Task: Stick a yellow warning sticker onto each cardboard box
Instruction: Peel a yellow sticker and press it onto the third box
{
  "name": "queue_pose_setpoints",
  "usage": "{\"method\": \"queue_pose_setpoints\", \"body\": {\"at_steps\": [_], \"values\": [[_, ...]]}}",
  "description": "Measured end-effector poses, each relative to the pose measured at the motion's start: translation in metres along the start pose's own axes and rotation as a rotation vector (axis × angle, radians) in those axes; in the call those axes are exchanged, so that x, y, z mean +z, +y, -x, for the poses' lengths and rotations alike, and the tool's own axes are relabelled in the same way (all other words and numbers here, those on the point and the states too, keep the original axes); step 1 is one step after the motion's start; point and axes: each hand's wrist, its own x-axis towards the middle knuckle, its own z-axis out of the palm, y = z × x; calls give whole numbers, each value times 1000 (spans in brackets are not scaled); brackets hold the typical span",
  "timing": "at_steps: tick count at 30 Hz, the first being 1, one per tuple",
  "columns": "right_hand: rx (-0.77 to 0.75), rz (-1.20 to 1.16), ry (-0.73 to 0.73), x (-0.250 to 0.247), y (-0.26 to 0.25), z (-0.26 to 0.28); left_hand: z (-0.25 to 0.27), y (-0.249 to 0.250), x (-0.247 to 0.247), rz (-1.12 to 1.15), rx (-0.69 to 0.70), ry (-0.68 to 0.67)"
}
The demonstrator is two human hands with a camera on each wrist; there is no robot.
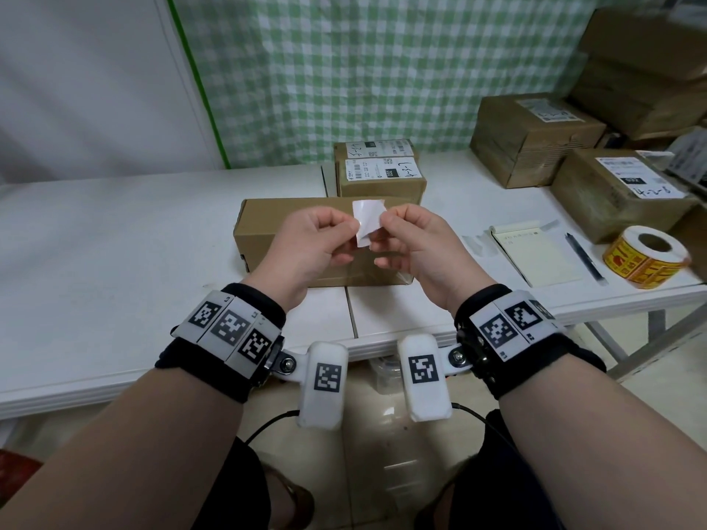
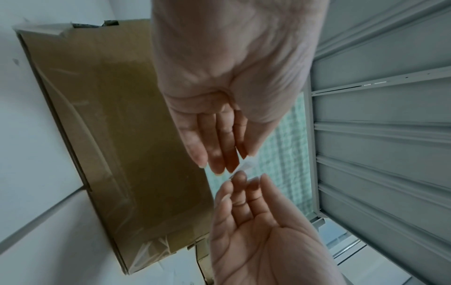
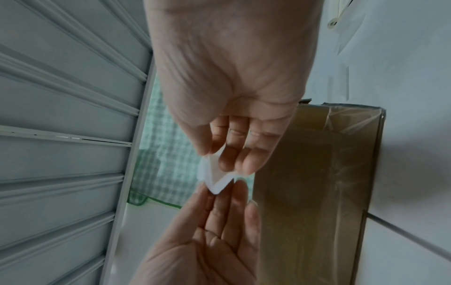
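Observation:
Both hands are raised above a long plain cardboard box lying across the white table. Between them is a small white sticker piece, white side toward me, no yellow showing. My left hand pinches its left edge and my right hand pinches its right edge. In the right wrist view the sticker piece is bent into a V between the right hand's fingertips and the left hand's fingertips. The left wrist view shows the sticker piece as a thin sliver above the box.
A roll of yellow warning stickers sits at the table's right edge, beside a notepad and a pen. Two small labelled boxes are stacked behind the long one. Larger labelled boxes stand at the right.

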Motion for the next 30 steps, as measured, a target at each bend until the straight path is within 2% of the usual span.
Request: {"method": "queue_pose_setpoints", "body": {"at_steps": [5,11,16,25,30], "values": [[-35,171,-28,3,2,0,1,-2,3,-25,18,-24],[40,-3,-5,0,4,-3,0,-2,1,116,-47,-23],[29,-34,-11,1,4,-3,3,0,5,196,-60,-54],[-33,92,-24,0,6,-4,3,-2,4,174,-57,-71],[-22,85,-29,2,3,-7,-4,-2,4,21,-28,-90]]}}
